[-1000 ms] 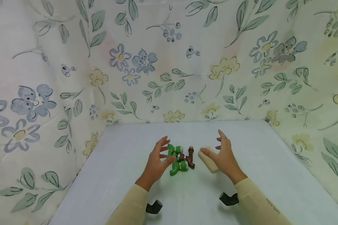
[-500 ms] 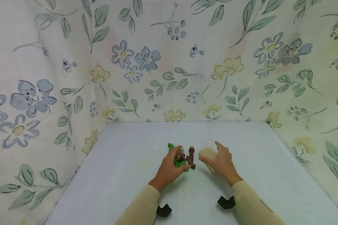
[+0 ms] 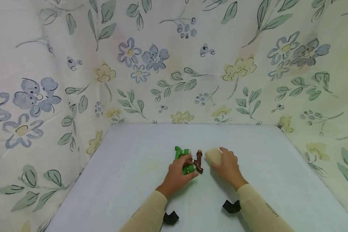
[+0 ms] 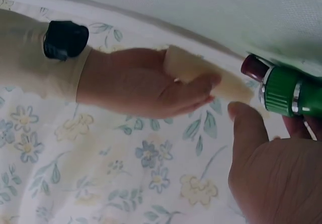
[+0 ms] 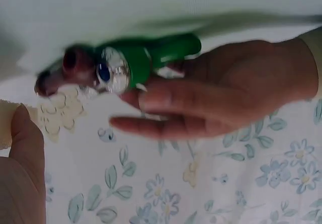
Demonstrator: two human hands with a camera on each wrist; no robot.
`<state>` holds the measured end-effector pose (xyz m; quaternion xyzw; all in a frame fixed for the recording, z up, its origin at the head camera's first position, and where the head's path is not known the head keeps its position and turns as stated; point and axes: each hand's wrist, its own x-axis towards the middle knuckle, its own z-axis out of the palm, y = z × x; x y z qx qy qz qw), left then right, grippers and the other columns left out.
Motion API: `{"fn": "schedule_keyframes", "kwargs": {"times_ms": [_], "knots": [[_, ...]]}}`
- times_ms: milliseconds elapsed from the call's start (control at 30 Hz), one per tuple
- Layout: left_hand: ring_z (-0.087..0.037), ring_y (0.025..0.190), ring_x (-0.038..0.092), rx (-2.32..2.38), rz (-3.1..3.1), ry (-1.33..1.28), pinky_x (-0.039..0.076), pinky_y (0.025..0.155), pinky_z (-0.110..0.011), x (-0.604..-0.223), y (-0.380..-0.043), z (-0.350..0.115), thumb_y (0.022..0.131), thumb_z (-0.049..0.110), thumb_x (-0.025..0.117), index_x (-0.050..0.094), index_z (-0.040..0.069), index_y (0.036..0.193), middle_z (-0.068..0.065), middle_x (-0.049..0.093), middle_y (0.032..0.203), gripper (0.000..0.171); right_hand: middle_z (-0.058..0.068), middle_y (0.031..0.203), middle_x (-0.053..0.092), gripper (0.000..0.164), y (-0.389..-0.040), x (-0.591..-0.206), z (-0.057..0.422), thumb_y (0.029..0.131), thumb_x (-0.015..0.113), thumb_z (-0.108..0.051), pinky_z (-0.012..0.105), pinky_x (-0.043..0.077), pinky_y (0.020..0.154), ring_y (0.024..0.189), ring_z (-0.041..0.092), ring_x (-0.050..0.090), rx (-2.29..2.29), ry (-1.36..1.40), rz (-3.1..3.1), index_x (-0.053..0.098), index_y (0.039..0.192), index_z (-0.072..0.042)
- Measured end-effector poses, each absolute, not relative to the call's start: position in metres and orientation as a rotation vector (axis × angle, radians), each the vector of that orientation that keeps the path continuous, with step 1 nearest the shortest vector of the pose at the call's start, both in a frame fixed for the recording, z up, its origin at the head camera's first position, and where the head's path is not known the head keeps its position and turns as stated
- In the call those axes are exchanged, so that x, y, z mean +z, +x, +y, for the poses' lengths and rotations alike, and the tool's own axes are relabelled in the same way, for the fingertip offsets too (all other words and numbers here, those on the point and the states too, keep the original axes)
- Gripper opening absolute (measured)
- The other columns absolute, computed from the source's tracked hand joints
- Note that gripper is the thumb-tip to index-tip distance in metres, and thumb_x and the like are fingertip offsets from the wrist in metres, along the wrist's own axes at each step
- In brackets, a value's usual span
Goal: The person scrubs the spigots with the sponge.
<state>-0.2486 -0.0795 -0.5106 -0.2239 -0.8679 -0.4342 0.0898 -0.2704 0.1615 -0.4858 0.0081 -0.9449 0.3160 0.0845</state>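
Note:
Two green plastic taps (image 3: 188, 169) and a brown tap (image 3: 198, 161) lie close together on the white table. My left hand (image 3: 176, 176) reaches over the green taps, its fingers partly covering them. In the left wrist view its thumb stands apart from the green barrel (image 4: 279, 90). Seen from the right wrist, the left fingers (image 5: 161, 100) extend loosely beside the green tap. My right hand (image 3: 229, 169) holds a pale beige sponge (image 3: 213, 156) between thumb and fingers, just right of the brown tap. The sponge (image 4: 221, 80) appears tilted in the left wrist view.
The white table (image 3: 127, 167) runs back to a floral cloth (image 3: 174, 64), which also hangs at both sides. A black wrist mount (image 3: 232, 206) sits at the right cuff, and another black mount (image 3: 171, 218) at the left cuff.
My left hand has moved right and over the green taps. My right hand has lowered its fingers around the sponge and now grips it, with the sponge slightly turned.

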Motion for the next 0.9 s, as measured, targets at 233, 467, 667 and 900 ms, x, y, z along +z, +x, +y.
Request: {"fn": "schedule_keyframes", "kwargs": {"times_ms": [233, 467, 667, 900], "knots": [[-0.014, 0.108, 0.048, -1.03, -2.657, -0.698, 0.04, 0.08, -0.044, -0.509, -0.248, -0.077, 0.078, 0.032, 0.081, 0.061, 0.02, 0.125, 0.01, 0.053, 0.115, 0.052, 0.022, 0.119, 0.047, 0.08, -0.262, -0.439, 0.162, 0.08, 0.076, -0.029, 0.048, 0.045, 0.071, 0.1, 0.037, 0.044, 1.068, 0.166, -2.656, 0.035, 0.143, -0.002], [-0.02, 0.104, 0.048, -0.741, -2.689, -0.748, 0.044, 0.076, -0.037, -0.51, -0.241, -0.076, 0.077, 0.025, 0.082, 0.064, 0.025, 0.118, 0.006, 0.053, 0.115, 0.045, 0.018, 0.124, 0.045, 0.08, -0.248, -0.401, 0.155, 0.081, 0.076, -0.031, 0.046, 0.049, 0.071, 0.099, 0.031, 0.047, 1.156, 0.28, -2.523, 0.034, 0.145, -0.008], [-0.021, 0.105, 0.053, -0.573, -2.706, -0.796, 0.048, 0.083, -0.044, -0.502, -0.238, -0.076, 0.081, 0.023, 0.079, 0.062, 0.024, 0.119, 0.006, 0.061, 0.118, 0.042, 0.016, 0.126, 0.042, 0.078, -0.239, -0.382, 0.152, 0.081, 0.074, -0.029, 0.043, 0.048, 0.067, 0.102, 0.03, 0.043, 1.172, 0.31, -2.476, 0.035, 0.146, -0.011], [-0.013, 0.123, 0.044, -0.983, -2.789, -0.677, 0.043, 0.098, -0.036, -0.476, -0.245, -0.089, 0.091, 0.018, 0.068, 0.055, 0.026, 0.133, 0.009, 0.052, 0.129, 0.044, 0.02, 0.128, 0.037, 0.08, -0.232, -0.371, 0.153, 0.081, 0.076, -0.029, 0.045, 0.048, 0.069, 0.104, 0.034, 0.039, 1.153, 0.292, -2.483, 0.036, 0.146, -0.005]]}}
